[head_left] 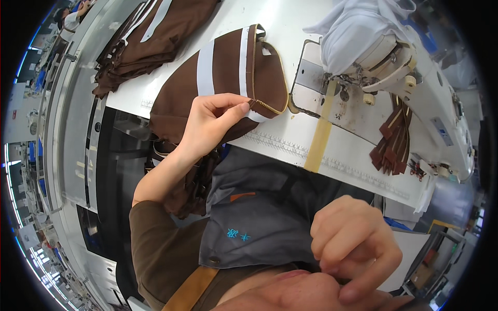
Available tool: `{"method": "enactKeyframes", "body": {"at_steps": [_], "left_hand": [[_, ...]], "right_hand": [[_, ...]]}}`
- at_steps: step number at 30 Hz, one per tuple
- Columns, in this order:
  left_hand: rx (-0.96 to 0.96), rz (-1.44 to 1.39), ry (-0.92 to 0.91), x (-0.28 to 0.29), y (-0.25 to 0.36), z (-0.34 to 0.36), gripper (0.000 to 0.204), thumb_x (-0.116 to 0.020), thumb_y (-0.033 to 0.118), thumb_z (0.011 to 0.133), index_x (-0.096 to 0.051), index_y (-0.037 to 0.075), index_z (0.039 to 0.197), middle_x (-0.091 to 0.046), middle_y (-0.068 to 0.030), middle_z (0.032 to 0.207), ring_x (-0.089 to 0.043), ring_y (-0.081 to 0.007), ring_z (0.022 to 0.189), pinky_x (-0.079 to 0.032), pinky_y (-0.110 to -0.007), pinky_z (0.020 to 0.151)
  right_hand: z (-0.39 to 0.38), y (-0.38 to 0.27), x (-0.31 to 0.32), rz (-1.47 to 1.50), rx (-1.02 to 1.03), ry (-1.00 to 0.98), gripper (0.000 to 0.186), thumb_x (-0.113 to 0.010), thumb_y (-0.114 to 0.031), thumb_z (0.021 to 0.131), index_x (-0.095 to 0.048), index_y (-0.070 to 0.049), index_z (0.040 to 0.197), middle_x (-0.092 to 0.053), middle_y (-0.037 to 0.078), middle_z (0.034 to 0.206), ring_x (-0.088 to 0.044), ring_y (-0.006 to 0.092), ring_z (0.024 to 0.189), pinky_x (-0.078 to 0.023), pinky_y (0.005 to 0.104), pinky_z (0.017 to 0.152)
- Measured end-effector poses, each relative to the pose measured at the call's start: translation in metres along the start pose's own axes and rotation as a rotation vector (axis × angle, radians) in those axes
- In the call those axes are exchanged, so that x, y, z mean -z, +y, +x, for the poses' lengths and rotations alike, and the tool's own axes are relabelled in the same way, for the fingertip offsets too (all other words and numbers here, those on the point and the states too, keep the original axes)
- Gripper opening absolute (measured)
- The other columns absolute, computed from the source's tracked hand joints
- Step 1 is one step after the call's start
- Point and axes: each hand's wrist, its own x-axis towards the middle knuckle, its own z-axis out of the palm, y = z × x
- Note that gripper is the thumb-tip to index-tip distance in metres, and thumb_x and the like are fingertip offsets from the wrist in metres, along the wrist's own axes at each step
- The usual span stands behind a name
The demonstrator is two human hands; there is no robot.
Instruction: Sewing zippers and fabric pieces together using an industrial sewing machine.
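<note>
A brown fabric piece (225, 62) with pale stripes lies on the white sewing table, left of the needle area. A brass-toothed zipper (283, 67) curves round its right edge. My left hand (210, 116) is closed, pinching the near end of the zipper between thumb and forefinger. Close to my body at the lower right, my right hand (358, 246) is raised above my dark grey apron (254, 192), away from the fabric. Its fingers are curled in, and whatever they may hold is hidden.
A sewing machine (404, 62) draped with white cloth (358, 36) stands at the right. Brown strips (391, 145) lie beside it. Yellow tape (317, 145) crosses the table's ruler-marked front edge. More brown pieces (145, 52) are stacked at the far left; another person (70, 23) is beyond.
</note>
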Motion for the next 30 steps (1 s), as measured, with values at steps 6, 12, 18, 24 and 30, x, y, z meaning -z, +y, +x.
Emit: {"method": "enactKeyframes", "body": {"at_steps": [6, 12, 18, 24, 30], "left_hand": [[-0.042, -0.102, -0.020, -0.019, 0.003, -0.012, 0.017, -0.065, 0.010, 0.087, -0.071, -0.004, 0.096, -0.064, 0.0017, 0.072, -0.050, -0.0008, 0.065, -0.038, -0.018, 0.055], [0.019, 0.120, -0.191, -0.019, 0.005, -0.015, 0.016, -0.064, 0.011, 0.088, -0.071, -0.002, 0.093, -0.069, -0.0059, 0.076, -0.059, -0.0095, 0.067, -0.046, -0.025, 0.060], [-0.440, 1.590, 0.752, 0.062, -0.031, 0.048, 0.047, -0.049, 0.048, 0.092, -0.056, 0.017, 0.126, -0.061, -0.0137, 0.108, -0.058, -0.0344, 0.096, -0.041, -0.054, 0.084], [-0.327, 1.057, 0.523, 0.083, -0.067, -0.051, 0.047, -0.059, 0.005, 0.080, -0.059, 0.021, 0.124, -0.060, -0.0131, 0.091, -0.062, -0.0314, 0.078, -0.053, -0.037, 0.071], [0.266, 1.225, 0.946, 0.153, -0.187, -0.170, 0.047, -0.057, 0.003, 0.080, -0.051, 0.009, 0.126, -0.046, -0.0195, 0.122, -0.053, -0.0400, 0.108, -0.049, -0.044, 0.087]], "right_hand": [[0.019, 0.094, 0.032, -0.987, -0.045, 0.417, 0.011, -0.072, -0.004, 0.074, -0.065, -0.004, 0.083, -0.066, 0.007, 0.079, -0.062, 0.0232, 0.078, -0.048, 0.0329, 0.074], [0.014, 0.115, 0.026, -0.940, -0.100, 0.456, 0.005, -0.068, -0.003, 0.079, -0.063, -0.003, 0.081, -0.064, 0.004, 0.074, -0.060, 0.0145, 0.069, -0.044, 0.0267, 0.063], [-0.014, 0.123, 0.004, -0.568, -0.297, 0.358, 0.008, -0.064, 0.003, 0.082, -0.060, -0.002, 0.086, -0.061, 0.000, 0.082, -0.055, 0.0069, 0.070, -0.045, 0.0219, 0.070], [-0.024, 0.127, -0.021, -0.647, -0.144, -0.158, 0.020, -0.068, 0.007, 0.072, -0.064, -0.005, 0.088, -0.065, 0.005, 0.082, -0.063, 0.0204, 0.073, -0.050, 0.0317, 0.075], [-0.042, 0.099, 0.004, -0.836, -0.140, 0.146, 0.016, -0.069, 0.004, 0.073, -0.066, -0.006, 0.086, -0.067, 0.006, 0.083, -0.063, 0.0216, 0.075, -0.049, 0.0314, 0.069]]}}
